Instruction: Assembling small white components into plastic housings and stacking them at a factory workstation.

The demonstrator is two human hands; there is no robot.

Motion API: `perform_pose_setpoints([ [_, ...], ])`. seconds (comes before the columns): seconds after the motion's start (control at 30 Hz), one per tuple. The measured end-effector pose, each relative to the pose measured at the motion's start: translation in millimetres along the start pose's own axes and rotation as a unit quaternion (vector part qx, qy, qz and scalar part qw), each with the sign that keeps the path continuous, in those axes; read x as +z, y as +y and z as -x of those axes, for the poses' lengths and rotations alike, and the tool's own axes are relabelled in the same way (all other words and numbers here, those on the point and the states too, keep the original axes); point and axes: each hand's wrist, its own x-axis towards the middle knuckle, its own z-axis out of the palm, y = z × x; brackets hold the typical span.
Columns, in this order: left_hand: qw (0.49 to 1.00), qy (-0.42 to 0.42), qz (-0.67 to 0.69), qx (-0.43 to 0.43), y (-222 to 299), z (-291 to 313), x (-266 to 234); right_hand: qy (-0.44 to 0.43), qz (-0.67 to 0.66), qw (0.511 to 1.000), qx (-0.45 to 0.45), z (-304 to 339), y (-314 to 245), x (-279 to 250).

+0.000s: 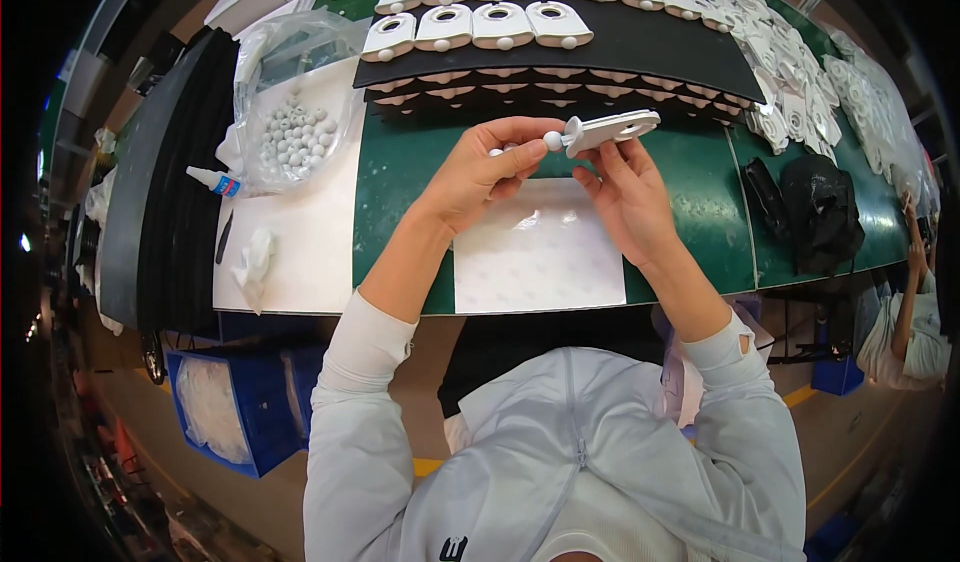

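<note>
The left hand [478, 174] reaches in over the green desk [690, 217], its grip pinched, thumb toward forefinger, about a white bead [553, 141], with more white showing among the curled fingers. The right hand [638, 197] has its grip closed on a flat white plastic part [612, 132], thumb below and fingers around its far end. The part is held up above the desk, tilted slightly upward to the right, with a round opening near the right end. Its left end is a wider flange, just beside the bead. Below both hands lies a white sheet [540, 262].

Beyond the hands, a stack of black boards [660, 57] carries 2 rows of white holed pieces [502, 26], each with a small ball at its near edge; the front row has 4. More pieces show along the lower layers.

To the left, a clear bag [262, 92] holds loose white balls [300, 142]. Near it are a small white bottle [213, 181] with a blue-and-red label, a thin black tool [224, 237] and a crumpled white wad [257, 262]. To the right are a heap of white parts [785, 72] and a black bag-like bundle [820, 212]. At the far right edge, a co-worker's arm [910, 272] is visible.
</note>
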Motion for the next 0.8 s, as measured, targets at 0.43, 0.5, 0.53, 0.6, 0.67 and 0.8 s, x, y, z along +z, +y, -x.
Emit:
perform_pose_setpoints([
  [0.43,0.996,0.032,-0.087,-0.001,6.7,2.7,4.3,-0.015,0.026,1.0,0.001,-2.0,2.6,1.0],
  [0.5,0.994,0.026,-0.108,0.015,11.2,5.2,4.1,-0.02,0.049,0.998,0.025,0.0,-0.9,3.7],
  [0.53,0.991,0.012,-0.131,0.031,12.9,7.1,3.1,-0.038,0.045,0.998,0.038,0.4,-1.2,3.1],
  [0.6,0.981,0.005,-0.162,0.105,8.7,6.5,-5.2,-0.043,0.093,0.995,0.004,-0.7,-0.2,1.6],
  [0.67,0.971,0.05,-0.21,0.101,19.6,15.9,-2.1,-0.065,0.133,0.989,-0.004,-4.1,-9.9,3.9],
  [0.8,0.935,0.153,-0.278,0.157,38.3,58.8,-11.8,-0.122,0.203,0.972,0.001,-15.5,-27.6,35.0],
])
